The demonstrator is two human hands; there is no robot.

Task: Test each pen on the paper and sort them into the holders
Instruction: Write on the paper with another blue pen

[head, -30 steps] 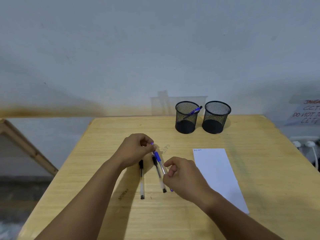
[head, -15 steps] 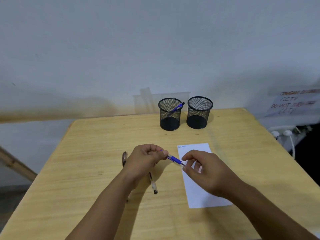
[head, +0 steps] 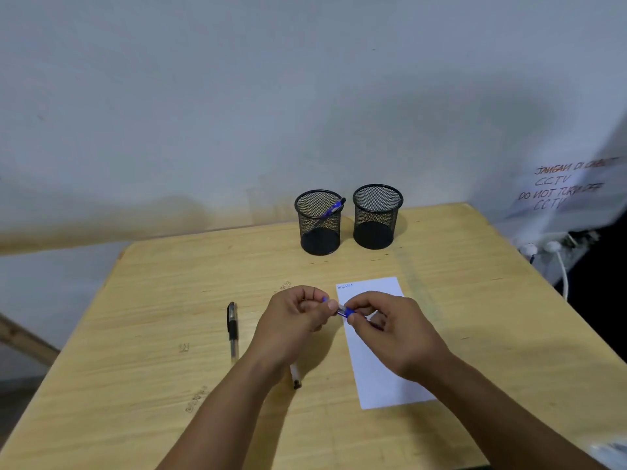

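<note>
A blue pen [head: 344, 311] is held between both hands over the left edge of the white paper [head: 383, 364]. My left hand [head: 293, 320] pinches its cap end and my right hand [head: 390, 329] pinches the barrel. A black-capped pen [head: 232, 329] lies on the wooden table [head: 152, 334] to the left. Another pen [head: 296, 378] lies partly hidden under my left wrist. Two black mesh holders stand at the back: the left holder [head: 319, 228] has a blue pen [head: 330, 211] in it, the right holder [head: 376, 222] looks empty.
The paper has small blue writing at its top left corner. The table stands against a pale wall. A handwritten notice [head: 563, 188] hangs at the right, with white plugs and a cable [head: 556, 256] below it beside the table's right edge.
Both hands with the blue pen have moved right from above the lying pens to the paper's edge. My hands have drawn closer together on the pen.
</note>
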